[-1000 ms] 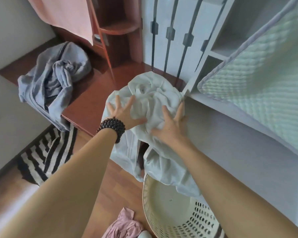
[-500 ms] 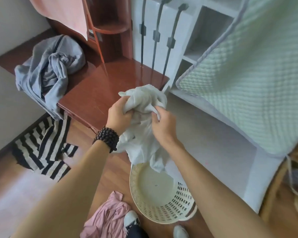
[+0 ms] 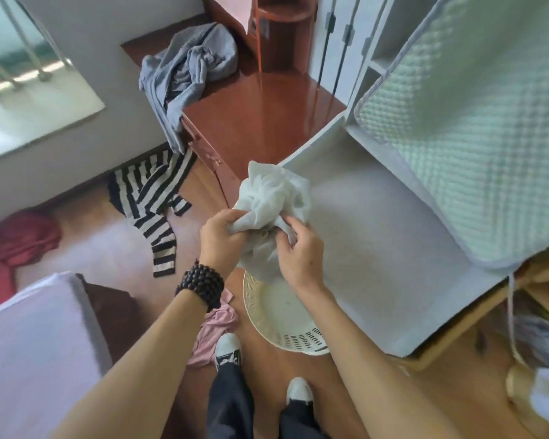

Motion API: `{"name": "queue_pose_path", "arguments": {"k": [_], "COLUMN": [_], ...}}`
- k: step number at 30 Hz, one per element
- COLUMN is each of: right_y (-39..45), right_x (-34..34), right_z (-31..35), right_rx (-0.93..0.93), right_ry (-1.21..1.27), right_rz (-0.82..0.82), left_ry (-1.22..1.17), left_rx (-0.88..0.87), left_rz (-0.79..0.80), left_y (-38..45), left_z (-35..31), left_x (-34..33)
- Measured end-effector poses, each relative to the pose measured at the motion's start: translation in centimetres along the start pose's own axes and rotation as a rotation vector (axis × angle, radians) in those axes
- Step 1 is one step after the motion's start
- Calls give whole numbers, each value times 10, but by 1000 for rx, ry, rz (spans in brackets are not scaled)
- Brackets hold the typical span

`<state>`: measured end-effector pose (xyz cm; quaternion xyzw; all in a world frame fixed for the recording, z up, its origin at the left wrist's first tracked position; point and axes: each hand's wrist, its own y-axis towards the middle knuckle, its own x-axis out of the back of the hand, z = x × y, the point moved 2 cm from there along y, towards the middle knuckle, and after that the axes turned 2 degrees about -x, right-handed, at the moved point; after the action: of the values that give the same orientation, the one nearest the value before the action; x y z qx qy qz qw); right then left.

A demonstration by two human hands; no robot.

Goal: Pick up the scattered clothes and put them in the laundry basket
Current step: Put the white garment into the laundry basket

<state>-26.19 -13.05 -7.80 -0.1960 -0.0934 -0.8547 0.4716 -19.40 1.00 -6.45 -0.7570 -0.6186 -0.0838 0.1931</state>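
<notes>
A bunched white garment [image 3: 271, 201] hangs in the air just above the cream laundry basket [image 3: 276, 324] on the wooden floor. My left hand [image 3: 219, 240], with a dark bead bracelet at the wrist, grips its left side. My right hand [image 3: 300, 251] grips its right side. The garment's lower end dangles over the basket's far rim. Other clothes lie around: a grey garment [image 3: 187, 71] on the red-brown desk, a black-and-white striped one [image 3: 154, 198] on the floor, a red one [image 3: 13, 239] at the far left, a pink one [image 3: 214, 327] by my left foot.
The red-brown desk [image 3: 260, 122] stands ahead, a white shelf panel [image 3: 377, 232] and a quilted green mattress [image 3: 473, 128] to the right. A bed corner [image 3: 35, 343] fills the lower left. My feet [image 3: 229, 350] stand beside the basket.
Both hands gathered the white garment off the desk edge, bunched it tight and brought it back over the basket. The view tilted down, so my feet and more floor now show.
</notes>
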Motion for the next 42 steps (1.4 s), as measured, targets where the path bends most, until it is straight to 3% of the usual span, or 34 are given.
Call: {"name": "queue_pose_path", "arguments": {"k": [7,12,18,23,31,38,42], "right_y": [-90,-91,-53,-36,-54,-94,-115], "right_x": [-20,-15,-8,-20,-61,-170,-249], "right_z": [-51,-114,-173,-192,-174,-129,-146], "right_rx": [-117,-216,-255,-325,-394,-299,-298], "right_ry": [30,-78,-235,-348,-425,-306,-284], "right_rz": [204,222,214,375,464,558,657], "left_ry": [103,31,-63,-98,-121,6,79], "left_rx": [217,344,333,413,514,476,527], "left_rz": [-116,-24,37,312,233,128,75], "left_y": [-102,-96,-62,-48,-52,-55,-56], "left_z": [85,139,169,178,215,268,335], "left_x": [-20,-52,-96,-110,-32,77,123]}}
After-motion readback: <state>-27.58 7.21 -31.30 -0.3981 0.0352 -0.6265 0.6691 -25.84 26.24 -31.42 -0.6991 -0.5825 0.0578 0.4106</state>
